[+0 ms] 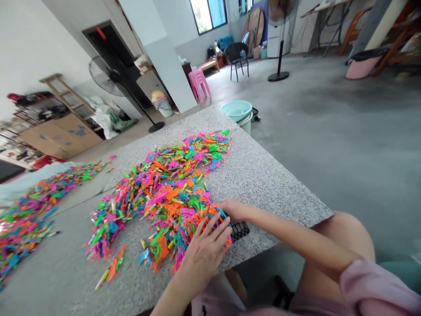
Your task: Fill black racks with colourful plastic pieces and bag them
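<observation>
My left hand [210, 243] lies with its fingers stretched over the near right end of a heap of small bright plastic pieces [171, 202] in pink, orange, green and blue. Right beside it, my right hand [235, 210] is curled at the heap's edge, by some blue pieces. Its fingertips are hidden, so what it grips cannot be made out. A black slotted rack [240, 231] sits on the granite tabletop [259, 180] just below my right hand, partly covered by the hands and pieces.
Another heap of coloured pieces [29, 210] lies at the left. A few loose pieces [113, 265] rest near the front. Beyond the table's far corner stands a turquoise basin [237, 109] on a bucket. A standing fan [113, 77] and pink stools [199, 83] are farther back.
</observation>
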Tool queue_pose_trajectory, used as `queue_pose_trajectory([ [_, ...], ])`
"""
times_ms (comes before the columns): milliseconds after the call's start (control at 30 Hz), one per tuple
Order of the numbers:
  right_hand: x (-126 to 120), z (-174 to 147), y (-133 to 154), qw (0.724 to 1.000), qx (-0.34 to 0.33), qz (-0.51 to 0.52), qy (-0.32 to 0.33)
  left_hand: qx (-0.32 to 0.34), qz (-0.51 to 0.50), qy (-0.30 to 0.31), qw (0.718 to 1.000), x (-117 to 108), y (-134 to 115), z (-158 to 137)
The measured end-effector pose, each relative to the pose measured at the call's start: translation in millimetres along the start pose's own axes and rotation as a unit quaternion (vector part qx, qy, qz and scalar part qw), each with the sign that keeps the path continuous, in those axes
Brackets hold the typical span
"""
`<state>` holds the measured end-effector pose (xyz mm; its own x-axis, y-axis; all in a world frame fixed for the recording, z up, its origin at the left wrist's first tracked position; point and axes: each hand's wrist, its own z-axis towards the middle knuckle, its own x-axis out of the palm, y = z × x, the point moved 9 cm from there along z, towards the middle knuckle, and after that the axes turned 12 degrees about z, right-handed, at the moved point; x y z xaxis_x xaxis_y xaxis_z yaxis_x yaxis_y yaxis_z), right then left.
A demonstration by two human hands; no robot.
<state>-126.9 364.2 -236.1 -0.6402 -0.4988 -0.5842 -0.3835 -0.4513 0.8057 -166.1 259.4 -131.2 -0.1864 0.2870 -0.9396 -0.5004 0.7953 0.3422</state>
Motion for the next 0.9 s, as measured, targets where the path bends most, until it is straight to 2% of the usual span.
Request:
queue_pose_trajectory([
  [33, -6, 10, -5, 1.000, -0.005, -0.009, 0.021, -0.007, 0.003, 0.000, 1.000, 0, 1, 1],
  [67, -18, 22, -13, 0.999, 0.010, -0.031, 0.012, -0.012, 0.007, -0.004, 1.000, 0, 3, 1],
  [133, -56, 51, -28, 0.987, 0.071, -0.115, -0.085, -0.011, 0.015, -0.019, 1.000, -1, 3, 0],
  [200, -90, 83, -32, 0.954, 0.115, -0.201, -0.190, -0.005, 0.027, -0.038, 0.999, 1, 4, -1],
  [300, -107, 131, -34, 0.925, 0.151, -0.255, -0.239, 0.007, 0.063, -0.079, 0.995, 6, 5, -4],
  [400, -113, 150, -47, 0.904, 0.203, -0.268, -0.263, 0.022, 0.086, -0.107, 0.990, 9, 5, -7],
  [467, -115, 143, -58, 0.902, 0.212, -0.277, -0.255, 0.019, 0.074, -0.097, 0.992, 11, 5, -7],
  [533, -116, 122, -66, 0.911, 0.182, -0.290, -0.232, 0.007, 0.044, -0.075, 0.996, 11, 5, -6],
  [633, -109, 75, -64, 0.934, 0.062, -0.310, -0.166, -0.010, -0.010, -0.054, 0.998, 10, 5, -5],
  [767, -84, 6, -57, 0.951, -0.086, -0.294, -0.051, -0.030, -0.056, -0.034, 0.997, 10, 6, -3],
  [833, -81, -21, -52, 0.956, -0.123, -0.259, -0.060, -0.037, -0.070, -0.016, 0.997, 10, 6, -2],
  [900, -92, -38, -47, 0.961, -0.117, -0.207, -0.140, -0.034, -0.086, 0.004, 0.996, 9, 4, -1],
])
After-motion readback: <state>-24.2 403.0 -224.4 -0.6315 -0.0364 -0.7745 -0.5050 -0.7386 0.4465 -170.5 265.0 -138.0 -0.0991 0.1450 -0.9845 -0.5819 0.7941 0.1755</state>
